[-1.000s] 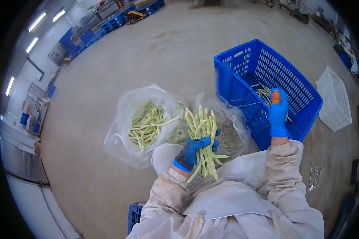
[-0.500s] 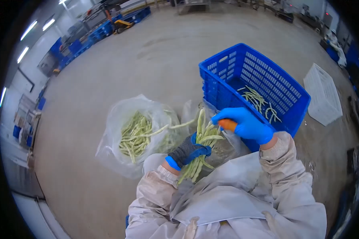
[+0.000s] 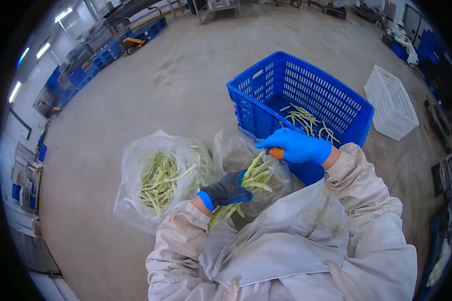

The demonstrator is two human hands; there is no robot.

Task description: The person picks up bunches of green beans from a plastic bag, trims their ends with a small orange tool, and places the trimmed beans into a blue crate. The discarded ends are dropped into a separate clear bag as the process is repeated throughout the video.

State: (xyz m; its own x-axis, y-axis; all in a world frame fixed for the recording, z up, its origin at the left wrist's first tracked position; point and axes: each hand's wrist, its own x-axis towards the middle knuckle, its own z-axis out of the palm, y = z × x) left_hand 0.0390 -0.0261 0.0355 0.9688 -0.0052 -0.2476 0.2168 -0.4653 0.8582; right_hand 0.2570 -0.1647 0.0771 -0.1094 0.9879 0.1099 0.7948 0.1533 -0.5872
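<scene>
My left hand (image 3: pixel 228 190), in a grey work glove over a blue one, is closed round a bunch of long pale green beans (image 3: pixel 257 176). The beans stick out above and below the fist. In a blue glove, my right hand (image 3: pixel 302 146) grips a small tool by its orange handle (image 3: pixel 276 153), just above and right of the bean tips. Its working end is too small to make out. To the left stands a clear plastic bag (image 3: pixel 128 193) with loose beans (image 3: pixel 159 181) in it. A second clear bag (image 3: pixel 225 146) lies behind the bunch.
Beyond my right hand stands a blue perforated crate (image 3: pixel 322 83) with some beans (image 3: pixel 304 118) on its bottom. A white crate (image 3: pixel 390 103) sits farther right. At the far right edge is another person in white (image 3: pixel 406 44). Blue pallets (image 3: pixel 105 55) line the far left.
The view has shifted a little. The bunch in my left hand leans more to the right, and the long bean that stretched from the bag towards my hands no longer shows there.
</scene>
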